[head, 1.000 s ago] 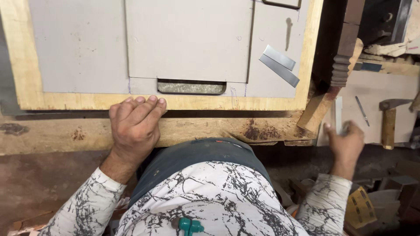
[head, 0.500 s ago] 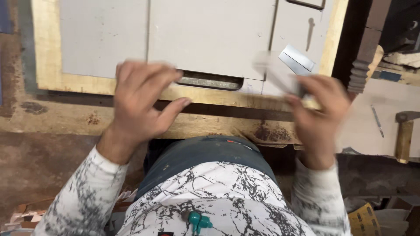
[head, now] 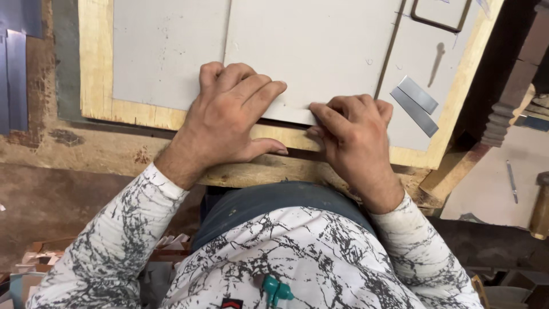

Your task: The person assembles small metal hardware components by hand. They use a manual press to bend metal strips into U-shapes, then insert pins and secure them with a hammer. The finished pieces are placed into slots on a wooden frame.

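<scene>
A wooden board [head: 94, 68] lies on the workbench, covered by grey laminate sheets. My left hand [head: 229, 117] presses flat on the near edge of the middle grey sheet [head: 309, 51], fingers spread. Beside it, my right hand [head: 354, 134] has its fingertips curled at that sheet's lower edge, over the slot cut in the board. Whether it pinches a small piece there is hidden by the fingers. Two small grey laminate strips [head: 416, 103] lie loose on the right sheet, just beyond my right hand.
A dark metal handle loop [head: 440, 17] sits at the board's top right. A turned wooden leg [head: 503, 109] stands at the right edge. A hammer [head: 540, 206] and a thin tool [head: 512, 180] lie on a pale panel at the right. Blue-grey strips [head: 14, 80] rest at far left.
My right hand came in from the right side of the bench onto the sheet's near edge. My left hand slid forward from the board's rim onto the grey sheet.
</scene>
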